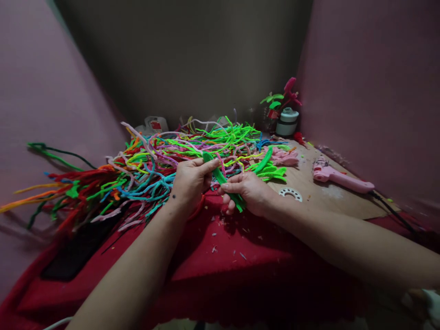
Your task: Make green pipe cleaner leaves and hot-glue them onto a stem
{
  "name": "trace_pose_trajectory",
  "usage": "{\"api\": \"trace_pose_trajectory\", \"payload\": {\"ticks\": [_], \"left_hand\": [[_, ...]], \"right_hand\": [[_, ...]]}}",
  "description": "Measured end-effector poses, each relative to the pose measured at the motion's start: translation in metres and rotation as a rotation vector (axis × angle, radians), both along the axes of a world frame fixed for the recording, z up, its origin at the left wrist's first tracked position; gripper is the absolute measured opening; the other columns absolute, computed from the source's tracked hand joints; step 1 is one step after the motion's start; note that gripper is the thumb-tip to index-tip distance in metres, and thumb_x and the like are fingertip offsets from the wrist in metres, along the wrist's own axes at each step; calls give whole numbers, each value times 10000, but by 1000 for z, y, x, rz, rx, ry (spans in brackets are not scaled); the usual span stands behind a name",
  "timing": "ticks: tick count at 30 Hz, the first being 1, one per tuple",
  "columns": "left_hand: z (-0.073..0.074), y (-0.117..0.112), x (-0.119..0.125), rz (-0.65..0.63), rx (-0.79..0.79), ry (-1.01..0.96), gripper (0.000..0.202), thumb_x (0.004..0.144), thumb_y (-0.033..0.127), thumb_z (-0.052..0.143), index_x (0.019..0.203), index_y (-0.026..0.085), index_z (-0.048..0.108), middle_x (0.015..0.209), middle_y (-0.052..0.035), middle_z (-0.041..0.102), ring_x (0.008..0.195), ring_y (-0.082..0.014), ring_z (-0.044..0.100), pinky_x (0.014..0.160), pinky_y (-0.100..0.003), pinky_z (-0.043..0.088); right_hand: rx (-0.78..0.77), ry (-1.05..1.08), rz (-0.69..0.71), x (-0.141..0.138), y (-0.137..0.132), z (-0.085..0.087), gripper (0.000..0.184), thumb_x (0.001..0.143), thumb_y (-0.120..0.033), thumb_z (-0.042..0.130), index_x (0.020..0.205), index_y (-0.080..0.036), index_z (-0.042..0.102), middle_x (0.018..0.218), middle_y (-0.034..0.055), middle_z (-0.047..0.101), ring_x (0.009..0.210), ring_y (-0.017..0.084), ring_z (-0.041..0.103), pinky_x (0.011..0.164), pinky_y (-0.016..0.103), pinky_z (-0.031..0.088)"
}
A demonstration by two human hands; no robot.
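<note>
Both hands meet over a red cloth (220,256) and share one folded green pipe cleaner (218,175). My left hand (189,181) pinches its upper end between thumb and fingers. My right hand (249,192) is closed round its lower end, which sticks out below the fingers. Just behind them lies a large tangled heap of coloured pipe cleaners (144,174). A few shaped green pipe-cleaner pieces (270,169) lie just right of my hands.
A pink glue gun (338,178) with a black cord rests on a brown board (319,197) at right. A small white plastic arc (290,193) lies near my right wrist. A pipe-cleaner flower (283,98) stands by a white pot (288,121) in the far corner. Pink walls close both sides.
</note>
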State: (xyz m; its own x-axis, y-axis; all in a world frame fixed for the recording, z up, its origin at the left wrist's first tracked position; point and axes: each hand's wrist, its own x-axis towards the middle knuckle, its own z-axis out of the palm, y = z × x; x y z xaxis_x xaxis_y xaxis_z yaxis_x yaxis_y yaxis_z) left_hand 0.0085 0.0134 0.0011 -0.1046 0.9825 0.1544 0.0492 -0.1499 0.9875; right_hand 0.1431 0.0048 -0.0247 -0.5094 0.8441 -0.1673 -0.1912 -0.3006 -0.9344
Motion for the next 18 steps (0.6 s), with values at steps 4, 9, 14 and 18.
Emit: {"api": "trace_pose_trajectory", "payload": {"ticks": [4,9,14,18], "left_hand": [[-1,2,-4,97,136,126,390,647,296,682,445,167,374,371,69,347,345,-40,284,352,-206,189],[-3,1,-3,202,296,274,385,672,290,664,435,153,394,409,60,371,396,-35,288,381,-202,188],[-6,6,-7,-185,-43,43,321,667,328,683,526,165,446,388,68,394,331,-44,314,348,-203,197],[-9,7,-11,-376,-220,-12,241,635,281,718,576,133,538,454,32,495,377,-50,412,375,-187,271]], "right_hand": [[-20,14,-2,0,2,1,172,820,-89,492,665,-96,566,461,9,578,323,96,524,340,189,447],[-48,33,-17,0,5,-5,167,821,-106,506,667,-90,569,466,16,585,324,104,520,352,219,470],[-18,12,-48,2,8,-10,174,808,-109,518,639,-94,555,462,21,589,316,110,517,349,231,472],[14,15,-28,3,10,-11,171,789,-99,529,619,-92,555,464,16,587,313,108,515,347,231,472]]}}
